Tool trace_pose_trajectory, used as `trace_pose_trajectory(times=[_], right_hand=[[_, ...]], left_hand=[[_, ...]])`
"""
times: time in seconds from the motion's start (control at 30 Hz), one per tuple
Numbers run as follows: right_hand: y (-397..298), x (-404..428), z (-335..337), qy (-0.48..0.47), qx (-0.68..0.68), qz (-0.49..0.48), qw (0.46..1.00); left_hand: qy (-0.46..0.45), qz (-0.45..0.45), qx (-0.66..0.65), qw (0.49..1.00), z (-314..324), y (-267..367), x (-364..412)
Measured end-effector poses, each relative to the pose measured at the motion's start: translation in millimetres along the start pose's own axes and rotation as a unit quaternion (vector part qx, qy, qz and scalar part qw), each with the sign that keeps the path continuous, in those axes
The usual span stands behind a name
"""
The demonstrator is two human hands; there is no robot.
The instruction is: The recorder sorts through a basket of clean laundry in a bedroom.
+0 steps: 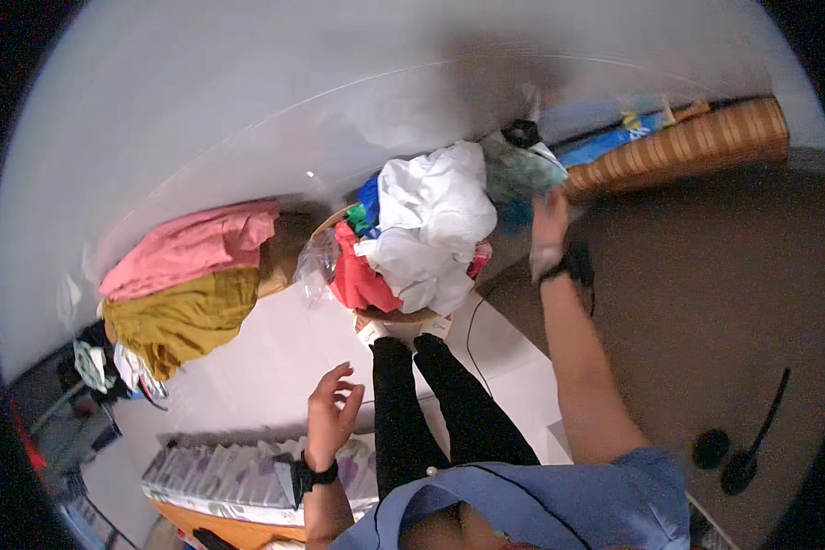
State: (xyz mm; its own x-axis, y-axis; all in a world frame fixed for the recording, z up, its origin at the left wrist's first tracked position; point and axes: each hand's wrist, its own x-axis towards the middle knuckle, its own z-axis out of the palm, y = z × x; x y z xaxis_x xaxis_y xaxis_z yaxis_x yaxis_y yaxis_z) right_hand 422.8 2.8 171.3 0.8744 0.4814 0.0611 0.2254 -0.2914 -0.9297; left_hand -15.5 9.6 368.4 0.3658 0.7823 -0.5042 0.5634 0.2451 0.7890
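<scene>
My right hand reaches out at the upper right, its fingertips at the edge of a grey-green cloth or bag; whether it grips this is blurred. Near the lower middle, my left hand hangs above the floor with fingers loosely curled and holds nothing. In front of my feet stands a round basket heaped with white cloth, with red cloth at its left side. Blue and green cloth shows behind the red. Clear plastic hangs over the basket's left rim.
Pink cloth and mustard cloth lie over something at the left. A rolled brown striped mat lies along the wall. A thin cable crosses the tiles. Below left is a bed-like surface with patterned fabric; dark round objects lie lower right.
</scene>
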Motion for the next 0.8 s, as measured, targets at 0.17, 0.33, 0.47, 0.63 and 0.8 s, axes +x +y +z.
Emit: trace_pose_trajectory(times=[0.17, 0.33, 0.47, 0.63, 0.8], right_hand=[[-33, -120, 31, -0.101, -0.22, -0.012, 0.97], [-22, -61, 72, -0.071, -0.043, 0.118, 0.99], [-56, -74, 121, -0.392, -0.138, 0.082, 0.906], [-76, -199, 144, -0.503, -0.114, -0.165, 0.841], [-57, -234, 137, -0.533, -0.197, -0.186, 0.802]], left_hand=[[-0.008, 0.014, 0.037, 0.999, 15, -12, 0], [0.002, -0.03, 0.021, 0.999, 26, -59, -20], [0.045, -0.101, 0.043, 0.993, 33, -94, -27], [0.049, -0.125, 0.034, 0.99, 39, -112, -26], [0.078, -0.131, 0.012, 0.988, 36, -126, -44]])
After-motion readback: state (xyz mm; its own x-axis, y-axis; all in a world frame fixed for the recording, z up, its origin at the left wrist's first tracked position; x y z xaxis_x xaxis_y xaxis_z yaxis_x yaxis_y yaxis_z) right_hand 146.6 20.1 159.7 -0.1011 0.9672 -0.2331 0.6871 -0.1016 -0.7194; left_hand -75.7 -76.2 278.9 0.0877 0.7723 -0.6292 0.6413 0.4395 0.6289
